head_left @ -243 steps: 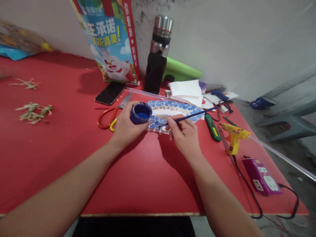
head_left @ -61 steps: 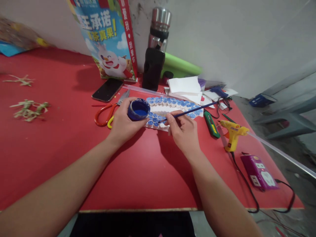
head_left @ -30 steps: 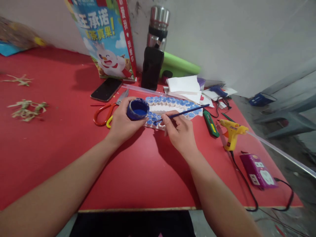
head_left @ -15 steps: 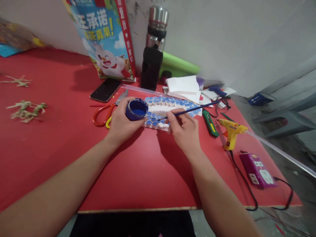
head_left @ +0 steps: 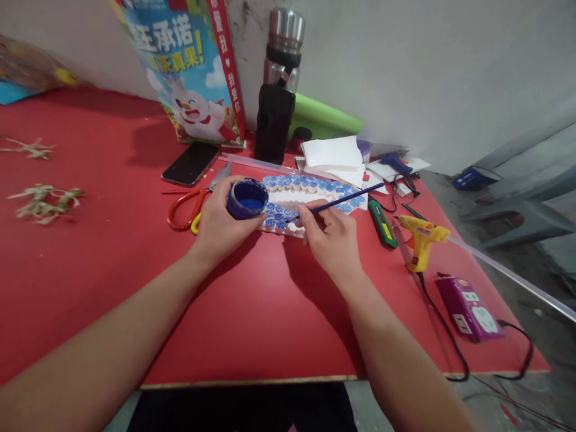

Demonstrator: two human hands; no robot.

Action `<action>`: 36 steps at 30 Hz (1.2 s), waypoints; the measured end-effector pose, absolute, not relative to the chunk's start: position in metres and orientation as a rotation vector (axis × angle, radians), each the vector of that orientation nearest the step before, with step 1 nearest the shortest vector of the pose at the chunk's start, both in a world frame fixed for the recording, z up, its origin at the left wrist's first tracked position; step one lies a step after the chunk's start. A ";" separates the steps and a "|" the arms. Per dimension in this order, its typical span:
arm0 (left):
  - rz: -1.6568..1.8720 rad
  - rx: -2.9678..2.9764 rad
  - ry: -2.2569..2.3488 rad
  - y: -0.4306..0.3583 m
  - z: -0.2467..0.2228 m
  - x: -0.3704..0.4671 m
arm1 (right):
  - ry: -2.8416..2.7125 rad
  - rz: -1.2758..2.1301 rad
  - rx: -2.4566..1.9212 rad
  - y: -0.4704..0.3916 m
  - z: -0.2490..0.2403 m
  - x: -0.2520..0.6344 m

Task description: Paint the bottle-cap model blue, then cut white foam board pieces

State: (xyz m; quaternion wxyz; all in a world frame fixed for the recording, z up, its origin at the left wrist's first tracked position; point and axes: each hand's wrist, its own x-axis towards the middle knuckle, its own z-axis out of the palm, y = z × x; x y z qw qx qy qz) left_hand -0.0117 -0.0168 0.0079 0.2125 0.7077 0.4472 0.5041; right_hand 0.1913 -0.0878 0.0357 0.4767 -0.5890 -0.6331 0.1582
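My left hand (head_left: 222,222) is closed round a small jar of blue paint (head_left: 247,199), tilted so its open mouth faces me. Between the fingers of my right hand (head_left: 330,237) is a thin blue paintbrush (head_left: 346,198), its tip low over the near row of a white craft piece (head_left: 292,197). Rows of small round pieces, most of them painted blue, line this piece; one near the brush tip is still white. My hands hide part of its near side. Scissors (head_left: 182,210) with red and yellow handles lie beside my left hand.
A phone (head_left: 191,164), a steel flask (head_left: 283,48), a dark bottle (head_left: 274,123) and a printed bag (head_left: 193,78) stand or lie behind. To the right are a green cutter (head_left: 382,224), a yellow glue gun (head_left: 423,240) and a purple power box (head_left: 470,309) with cables.
The paintbrush and my right hand have shifted slightly left, and the brush lies a little flatter. My left hand keeps its hold on the paint jar. The whole view has moved slightly.
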 end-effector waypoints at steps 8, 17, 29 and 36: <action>1.383 1.962 1.260 -0.017 0.008 -0.012 | -1.561 0.381 -1.436 -0.087 0.034 0.192; 1.384 1.962 1.231 -0.017 0.007 -0.012 | -1.573 0.370 -1.458 -0.088 0.036 0.190; 1.373 1.954 1.279 -0.017 0.008 -0.012 | -1.522 0.352 -1.453 -0.089 0.037 0.191; 1.396 1.965 1.257 -0.016 0.006 -0.012 | -1.564 0.353 -1.459 -0.088 0.035 0.189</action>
